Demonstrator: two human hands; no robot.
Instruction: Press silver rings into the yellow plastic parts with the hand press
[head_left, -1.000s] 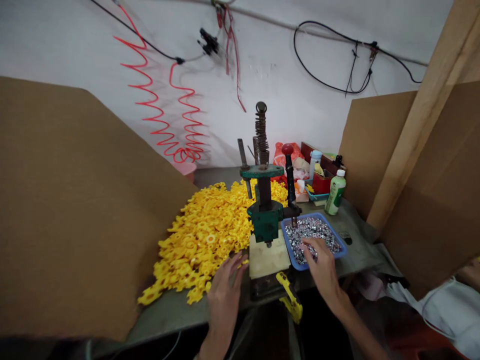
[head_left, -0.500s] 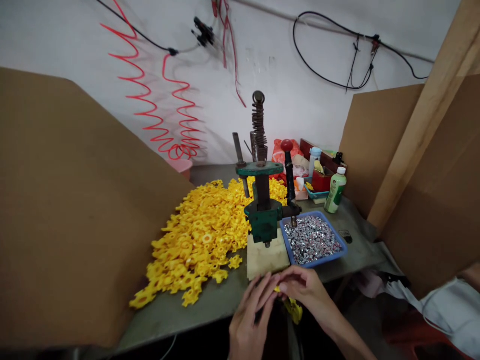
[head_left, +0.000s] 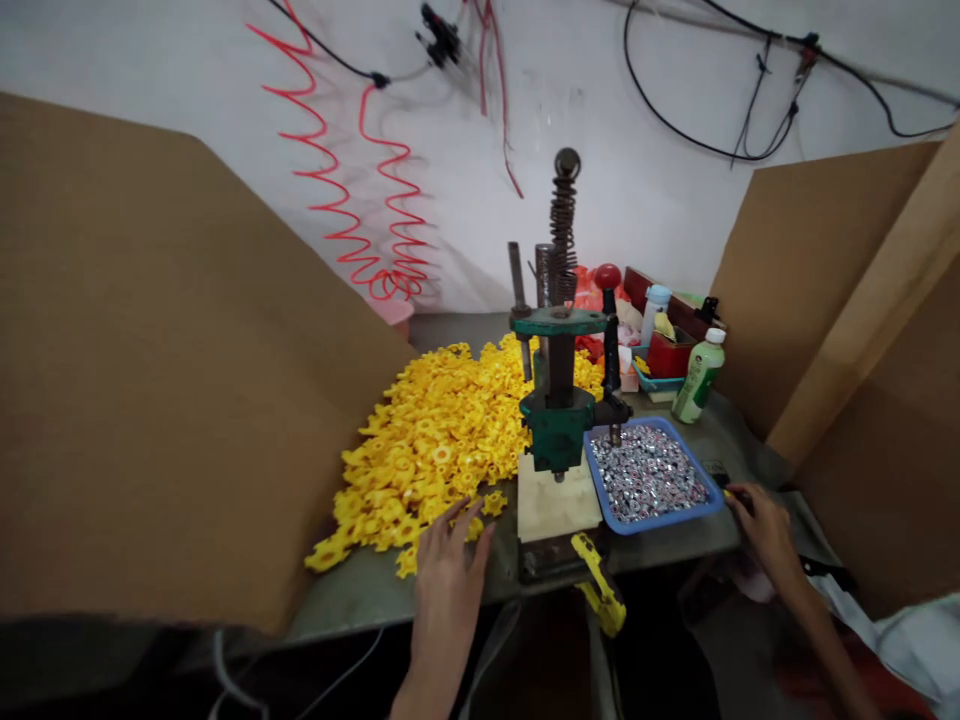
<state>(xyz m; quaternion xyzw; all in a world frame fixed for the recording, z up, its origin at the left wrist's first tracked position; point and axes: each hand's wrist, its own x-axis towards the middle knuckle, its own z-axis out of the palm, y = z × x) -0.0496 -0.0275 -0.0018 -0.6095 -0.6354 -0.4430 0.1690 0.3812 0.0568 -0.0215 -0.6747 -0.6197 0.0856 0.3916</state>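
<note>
My left hand [head_left: 448, 560] reaches over the front edge of a big heap of yellow star-shaped plastic pieces [head_left: 442, 430]. Its fingers are apart, with nothing seen between them, close to a few loose pieces. Off to the right, my right hand [head_left: 763, 530] is beside the front right corner of a blue tray [head_left: 637, 524]. A bit of yellow shows at its pinched fingertips, apparently one of the small plastic pieces, mostly hidden. Small shiny silver parts [head_left: 645, 472] fill the tray. Between the hands stands a green hand press [head_left: 559, 430] over a pale block [head_left: 551, 510].
A yellow clamp [head_left: 600, 590] grips the table's front edge below the press. A green bottle [head_left: 699, 378] and a red box [head_left: 670, 355] stand behind the tray. Cardboard panels [head_left: 172, 380] wall both sides. Coiled red hoses [head_left: 405, 200] hang at the back.
My hands were together in front of the press with a yellow piece between them. They have parted: the left toward the yellow heap, the right past the tray. The view has shifted too.
</note>
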